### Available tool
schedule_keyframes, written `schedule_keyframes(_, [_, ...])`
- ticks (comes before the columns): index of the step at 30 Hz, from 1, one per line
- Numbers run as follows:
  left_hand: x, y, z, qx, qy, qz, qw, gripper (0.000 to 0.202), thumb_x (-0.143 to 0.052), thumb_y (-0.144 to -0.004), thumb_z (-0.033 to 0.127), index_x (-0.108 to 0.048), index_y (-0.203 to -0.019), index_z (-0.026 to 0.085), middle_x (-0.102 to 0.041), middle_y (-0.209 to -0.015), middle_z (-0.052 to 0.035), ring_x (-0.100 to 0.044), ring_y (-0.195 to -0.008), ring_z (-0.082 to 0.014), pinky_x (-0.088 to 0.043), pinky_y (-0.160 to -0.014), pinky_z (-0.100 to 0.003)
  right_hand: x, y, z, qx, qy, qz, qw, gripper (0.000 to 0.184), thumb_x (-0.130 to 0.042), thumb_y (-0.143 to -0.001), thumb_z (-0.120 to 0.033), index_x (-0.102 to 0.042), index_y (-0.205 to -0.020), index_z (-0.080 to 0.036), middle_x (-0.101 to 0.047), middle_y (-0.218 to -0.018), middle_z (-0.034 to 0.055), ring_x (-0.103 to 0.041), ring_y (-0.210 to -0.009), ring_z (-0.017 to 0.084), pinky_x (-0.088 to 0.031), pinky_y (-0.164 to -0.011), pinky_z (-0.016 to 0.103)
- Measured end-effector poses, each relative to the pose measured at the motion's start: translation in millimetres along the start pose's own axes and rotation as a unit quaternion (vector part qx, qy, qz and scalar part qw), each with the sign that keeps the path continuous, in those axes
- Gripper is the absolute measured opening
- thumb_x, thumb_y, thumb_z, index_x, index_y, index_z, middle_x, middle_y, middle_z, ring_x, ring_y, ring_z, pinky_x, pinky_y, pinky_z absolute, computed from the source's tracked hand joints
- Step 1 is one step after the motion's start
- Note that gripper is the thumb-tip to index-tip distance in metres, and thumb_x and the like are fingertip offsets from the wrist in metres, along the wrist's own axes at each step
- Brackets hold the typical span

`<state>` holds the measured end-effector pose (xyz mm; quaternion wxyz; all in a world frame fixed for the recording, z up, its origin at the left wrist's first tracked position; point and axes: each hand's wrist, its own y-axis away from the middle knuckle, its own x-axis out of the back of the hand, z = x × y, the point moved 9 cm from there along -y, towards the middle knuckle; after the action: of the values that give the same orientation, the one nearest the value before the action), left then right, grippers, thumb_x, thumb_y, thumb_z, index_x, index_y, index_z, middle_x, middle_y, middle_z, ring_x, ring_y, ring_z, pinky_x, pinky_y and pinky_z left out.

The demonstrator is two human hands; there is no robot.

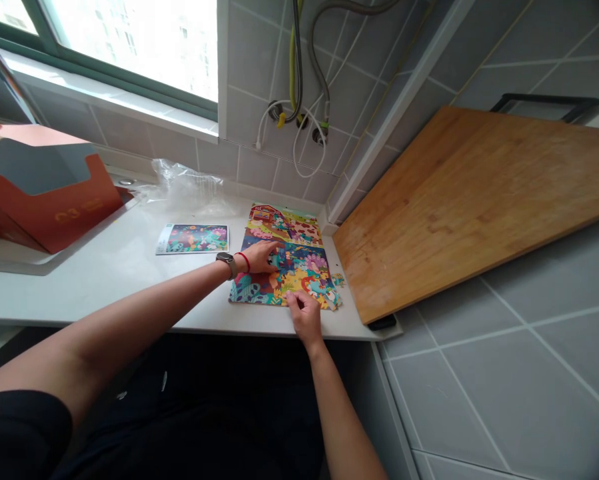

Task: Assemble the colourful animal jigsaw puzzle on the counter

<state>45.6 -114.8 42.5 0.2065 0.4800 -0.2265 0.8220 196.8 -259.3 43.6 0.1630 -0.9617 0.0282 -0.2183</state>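
Observation:
A colourful jigsaw puzzle [299, 257] lies flat on the white counter, a farm scene in its far half and darker plant and animal pictures in its near half. My left hand [263, 257], with a watch and a red cord at the wrist, rests over the puzzle's left middle, its fingers stretched out and apart. At the near edge, my right hand [305, 313] is closed with fingertips together over the puzzle. Whatever is between them is too small or hidden to make out. Some loose puzzle pieces [338, 280] stick out at the right edge.
A printed picture card [198, 239] lies left of the puzzle, with a crumpled clear plastic bag [184, 187] behind it. An open orange box [44, 193] stands far left. A large wooden board [479, 207] leans at the right. Hoses and valves [322, 130] hang on the tiled wall.

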Motion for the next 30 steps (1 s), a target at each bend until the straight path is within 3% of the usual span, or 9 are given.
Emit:
schedule_keyframes(9, [13.6,-1.7,-22.1,-0.026,-0.05,-0.082,0.995,0.062,-0.076,-0.076,0.041,-0.066,-0.134,0.023,-0.071,-0.128,-0.0104,-0.067,-0.118,-0.0305,-0.053,-0.103,-0.038,8.3,5.3,-11.9,0.039,0.009,0.001,0.999,0.035,-0.057,-0.1,-0.04,-0.071,-0.074,-0.021,-0.069,-0.073,0.0035,-0.063,-0.072,0.019,-0.051,-0.07,0.031])
schedule_keyframes(13, [17.9,1.8,-30.3,-0.038,-0.066,-0.112,0.991,0.059,-0.075,-0.077,0.042,-0.068,-0.133,0.025,-0.069,-0.129,-0.0112,-0.066,-0.118,-0.0318,-0.051,-0.105,-0.041,48.7,11.8,-6.5,0.083,0.142,0.078,0.983,0.023,-0.058,-0.1,-0.033,-0.076,-0.09,-0.022,-0.072,-0.093,0.0074,-0.066,-0.094,0.024,-0.054,-0.091,0.04])
schedule_keyframes(16, [19.4,4.3,-25.2,-0.055,-0.072,-0.099,0.991,0.074,-0.077,-0.079,0.048,-0.058,-0.147,0.025,-0.061,-0.142,-0.0154,-0.061,-0.128,-0.0356,-0.047,-0.111,-0.047,87.1,12.1,16.5,0.048,0.267,0.129,0.954,0.026,-0.061,-0.097,-0.034,-0.076,-0.113,-0.02,-0.068,-0.118,0.0146,-0.063,-0.114,0.03,-0.052,-0.103,0.049])
schedule_keyframes(20, [8.8,4.9,14.3,-0.11,-0.06,-0.081,0.989,0.071,-0.073,-0.089,0.05,-0.052,-0.151,0.023,-0.058,-0.147,-0.0163,-0.059,-0.131,-0.0347,-0.048,-0.111,-0.047,110.0,7.0,45.1,0.022,0.331,0.114,0.937,0.04,-0.065,-0.094,-0.042,-0.071,-0.125,-0.016,-0.066,-0.13,0.0184,-0.061,-0.123,0.035,-0.049,-0.108,0.054])
schedule_keyframes(25, [-23.8,0.3,86.9,-0.178,-0.075,-0.104,0.976,0.04,-0.074,-0.092,0.046,-0.071,-0.127,0.026,-0.064,-0.139,-0.0105,-0.059,-0.13,-0.0322,-0.047,-0.109,-0.045,106.3,6.4,58.7,0.024,0.3,0.091,0.949,0.035,-0.064,-0.097,-0.041,-0.072,-0.122,-0.019,-0.07,-0.127,0.0157,-0.065,-0.12,0.031,-0.052,-0.106,0.05])
schedule_keyframes(30, [-40.7,-15.7,118.2,-0.13,-0.109,-0.066,0.983,0.061,-0.074,-0.087,0.065,-0.068,-0.128,0.02,-0.062,-0.138,-0.0163,-0.059,-0.127,-0.0372,-0.049,-0.104,-0.049,109.6,9.9,57.8,0.021,0.277,0.119,0.953,0.031,-0.063,-0.097,-0.035,-0.073,-0.121,-0.017,-0.071,-0.12,0.0156,-0.067,-0.115,0.03,-0.055,-0.102,0.047])
